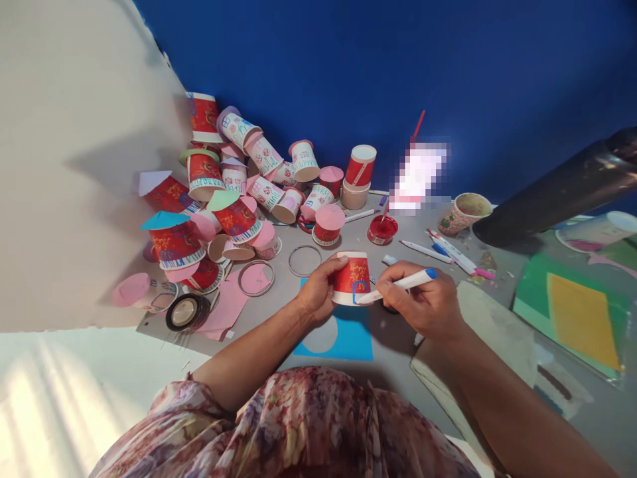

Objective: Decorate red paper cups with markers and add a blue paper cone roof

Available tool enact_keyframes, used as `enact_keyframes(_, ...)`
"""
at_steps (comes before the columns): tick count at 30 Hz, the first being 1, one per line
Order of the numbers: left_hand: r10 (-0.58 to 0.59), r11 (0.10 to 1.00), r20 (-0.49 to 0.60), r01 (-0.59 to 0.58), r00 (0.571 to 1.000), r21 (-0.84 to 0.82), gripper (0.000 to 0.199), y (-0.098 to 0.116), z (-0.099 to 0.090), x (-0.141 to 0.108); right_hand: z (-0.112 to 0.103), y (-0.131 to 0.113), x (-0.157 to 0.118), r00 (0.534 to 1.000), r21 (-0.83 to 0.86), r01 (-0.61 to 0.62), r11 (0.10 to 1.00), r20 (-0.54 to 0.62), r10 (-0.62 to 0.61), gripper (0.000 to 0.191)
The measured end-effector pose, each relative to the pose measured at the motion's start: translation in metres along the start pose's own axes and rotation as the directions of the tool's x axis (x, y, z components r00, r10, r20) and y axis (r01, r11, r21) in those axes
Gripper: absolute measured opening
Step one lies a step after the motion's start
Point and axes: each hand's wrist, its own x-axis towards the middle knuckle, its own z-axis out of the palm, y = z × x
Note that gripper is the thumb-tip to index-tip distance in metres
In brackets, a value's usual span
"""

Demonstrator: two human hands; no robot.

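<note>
My left hand (318,290) grips a red paper cup (351,275) with gold print and a white rim, held upside down above the table. A blue outlined shape shows near the cup's lower edge. In my right hand (426,299) is a white felt-tip marker (405,284) with a blue end, its tip at the blue outline. Below the cup lies a sheet of blue paper (355,338) with a round hole cut in it.
Decorated paper cups (172,239) with paper tops are heaped at the left. A red paint pot (382,230) with a stick, loose markers (450,252), a paper cup (462,212) and a dark pipe (552,189) stand behind. Coloured paper (580,318) lies right, metal rings (305,260) left.
</note>
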Motion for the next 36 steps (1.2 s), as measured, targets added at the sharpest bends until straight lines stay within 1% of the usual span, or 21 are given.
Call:
enact_keyframes(2, -0.002, 1.000, 0.000, 0.002, 1.000, 0.001, 0.030, 0.000, 0.000, 0.000, 0.000, 0.000, 0.000, 1.000, 0.003, 0.003, 1.000, 0.008, -0.003, 0.020)
enact_keyframes(6, -0.002, 1.000, 0.003, 0.002, 1.000, -0.002, 0.030, 0.000, -0.001, 0.000, 0.000, 0.000, 0.001, 0.999, -0.005, 0.007, 1.000, -0.033, -0.008, 0.021)
enact_keyframes(9, 0.002, 1.000, -0.001, -0.002, 1.000, -0.002, 0.031, 0.000, -0.001, 0.000, 0.000, 0.000, 0.001, 1.000, -0.004, -0.004, 1.000, 0.010, 0.004, 0.021)
enact_keyframes(13, -0.002, 1.000, -0.006, 0.002, 1.000, -0.006, 0.032, 0.000, -0.001, 0.000, 0.000, -0.001, 0.002, 1.000, -0.005, -0.027, 1.000, -0.010, 0.027, 0.020)
enact_keyframes(17, -0.003, 1.000, -0.010, 0.003, 1.000, -0.012, 0.031, 0.001, 0.000, 0.000, -0.001, 0.002, 0.000, 0.999, 0.018, -0.046, 0.999, 0.029, 0.045, 0.022)
enact_keyframes(19, -0.008, 1.000, -0.012, 0.008, 1.000, -0.018, 0.030, 0.001, 0.001, 0.000, -0.002, 0.006, -0.002, 0.999, 0.038, -0.043, 0.998, -0.004, 0.043, 0.022)
enact_keyframes(23, -0.044, 0.998, -0.020, 0.043, 0.999, -0.052, 0.024, 0.002, 0.000, -0.001, -0.003, 0.013, -0.002, 0.983, 0.126, -0.047, 0.991, -0.168, 0.068, 0.015)
enact_keyframes(26, -0.071, 0.995, -0.005, 0.071, 0.997, -0.066, 0.023, 0.002, 0.000, 0.000, -0.003, 0.016, 0.001, 0.967, 0.209, -0.069, 0.976, -0.228, 0.117, 0.013)
enact_keyframes(29, -0.081, 0.995, 0.017, 0.081, 0.997, -0.058, 0.027, 0.002, -0.001, 0.002, -0.003, 0.017, 0.006, 0.959, 0.288, -0.082, 0.954, -0.237, 0.154, 0.012)
enact_keyframes(31, -0.079, 0.995, 0.024, 0.081, 0.997, -0.053, 0.027, 0.001, -0.002, 0.004, -0.004, 0.018, 0.011, 0.960, 0.333, -0.068, 0.941, -0.234, 0.152, 0.013)
enact_keyframes(34, -0.085, 0.996, 0.039, 0.087, 0.996, -0.037, 0.028, 0.001, -0.002, 0.006, -0.005, 0.017, 0.018, 0.970, 0.405, -0.060, 0.912, -0.192, 0.149, 0.014)
enact_keyframes(36, -0.102, 0.994, 0.061, 0.103, 0.993, -0.019, 0.032, 0.003, -0.002, 0.005, -0.006, 0.017, 0.020, 0.972, 0.460, -0.084, 0.884, -0.159, 0.175, 0.018)
